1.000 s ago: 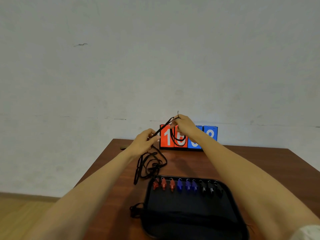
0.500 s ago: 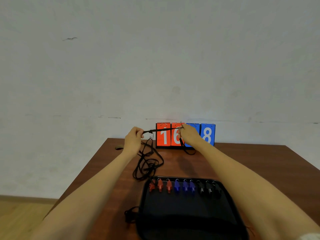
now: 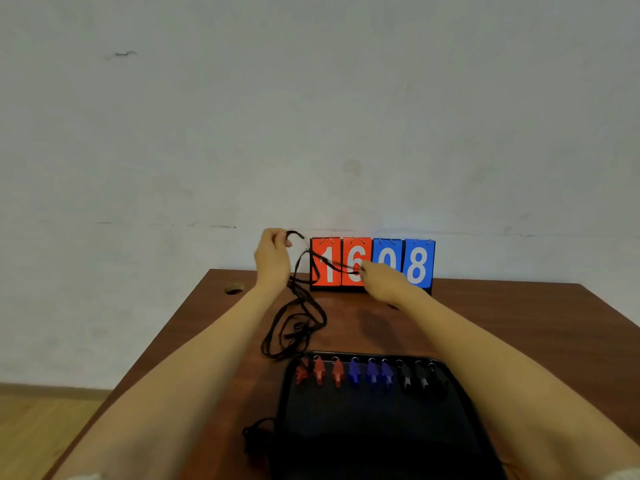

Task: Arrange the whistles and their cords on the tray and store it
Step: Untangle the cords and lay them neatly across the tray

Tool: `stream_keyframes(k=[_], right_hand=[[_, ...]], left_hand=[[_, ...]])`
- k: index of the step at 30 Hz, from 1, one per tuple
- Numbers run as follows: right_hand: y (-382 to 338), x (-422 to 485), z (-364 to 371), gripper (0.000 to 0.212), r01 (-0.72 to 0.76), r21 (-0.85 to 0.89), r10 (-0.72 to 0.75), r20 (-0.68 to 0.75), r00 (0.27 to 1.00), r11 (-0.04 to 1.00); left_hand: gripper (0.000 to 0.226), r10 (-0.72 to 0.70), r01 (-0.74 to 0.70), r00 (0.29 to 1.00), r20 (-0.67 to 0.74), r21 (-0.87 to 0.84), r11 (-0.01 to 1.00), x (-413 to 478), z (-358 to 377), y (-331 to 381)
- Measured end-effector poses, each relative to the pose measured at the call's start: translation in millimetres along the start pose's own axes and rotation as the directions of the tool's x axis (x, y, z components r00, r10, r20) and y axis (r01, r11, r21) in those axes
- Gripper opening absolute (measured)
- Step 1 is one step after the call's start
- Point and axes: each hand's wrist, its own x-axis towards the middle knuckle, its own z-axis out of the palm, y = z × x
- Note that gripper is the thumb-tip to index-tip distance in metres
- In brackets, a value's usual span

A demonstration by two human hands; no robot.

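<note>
Pale grey wall [image 3: 311,116] stands behind a brown wooden table [image 3: 519,323]. At the far edge of the table, against the wall, stands a flip scoreboard [image 3: 419,265]: white digits "1" and "6" on red cards, "0" and "8" on blue cards. The right hand [image 3: 384,282] covers the lower part of the "0".

A black cord [image 3: 301,317] is stretched across the red cards. The left hand [image 3: 272,261], raised, has its fingers curled round one end, and the right hand pinches the other part between the fingertips. The rest of the cord hangs down in loose loops to the table, just beyond the tray [image 3: 363,427].

The black tray lies between the forearms. Along its far edge lie the whistles [image 3: 372,372] in a row: three red, three blue, then black ones. Another cord bundle [image 3: 256,434] lies at the left side of the tray. A round hole [image 3: 234,289] is in the far left corner of the table.
</note>
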Motion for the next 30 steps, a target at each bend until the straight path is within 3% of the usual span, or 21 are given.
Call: stream_keyframes(k=[4, 10, 14, 16, 18, 20, 23, 25, 28, 30], right_hand=[[27.2, -2.4, 6.6, 0.027, -0.085, -0.094, 0.087, 0.017, 0.996, 0.992], [39.1, 5.0, 0.5, 0.031, -0.173, 0.119, 0.182, -0.069, 0.981, 0.978], [49.3, 10.5, 0.1, 0.033, -0.187, 0.214, 0.207, -0.076, 0.975, 0.959], [49.4, 8.9, 1.8, 0.027, -0.155, 0.254, 0.179, -0.073, 0.981, 0.955], [46.9, 3.6, 2.4, 0.018, -0.120, 0.257, 0.141, -0.063, 0.988, 0.959], [41.4, -2.2, 2.2, 0.014, -0.081, 0.242, 0.096, -0.049, 0.994, 0.967], [31.7, -9.5, 2.5, 0.013, -0.022, 0.227, 0.028, -0.023, 0.999, 0.974], [26.2, -13.0, 2.8, 0.013, 0.005, 0.217, -0.005, 0.000, 1.000, 0.976], [16.8, -19.1, -1.0, 0.016, 0.043, 0.187, -0.049, 0.027, 0.998, 0.981], [10.3, -25.3, -6.0, 0.016, 0.068, 0.186, -0.075, 0.034, 0.997, 0.980]], left_hand=[[0.014, -0.066, 0.069, 0.992, -0.106, 0.030, 0.997, 7.1, -7.5, -11.1], [0.015, -0.098, 0.113, 0.990, -0.106, 0.141, 0.984, 17.0, -3.2, -27.4], [0.025, -0.056, 0.053, 0.998, 0.003, 0.298, 0.953, 28.6, 2.0, -36.2], [0.035, -0.097, 0.023, 0.990, 0.104, 0.554, 0.832, 33.0, 4.5, -44.6], [0.050, -0.198, 0.004, 0.969, 0.151, 0.784, 0.620, 26.5, 7.5, -50.2], [0.056, -0.210, -0.083, 0.949, 0.235, 0.828, 0.554, 14.7, 14.4, -51.0], [0.052, -0.115, -0.268, 0.859, 0.499, 0.629, 0.729, -7.3, 29.0, -40.4], [0.054, -0.088, -0.275, 0.779, 0.621, 0.464, 0.842, -26.5, 36.1, -26.0], [0.057, -0.059, -0.298, 0.722, 0.689, 0.387, 0.872, -48.5, 42.3, -10.4], [0.055, -0.052, -0.300, 0.726, 0.686, 0.383, 0.873, -58.6, 43.3, -5.1]])
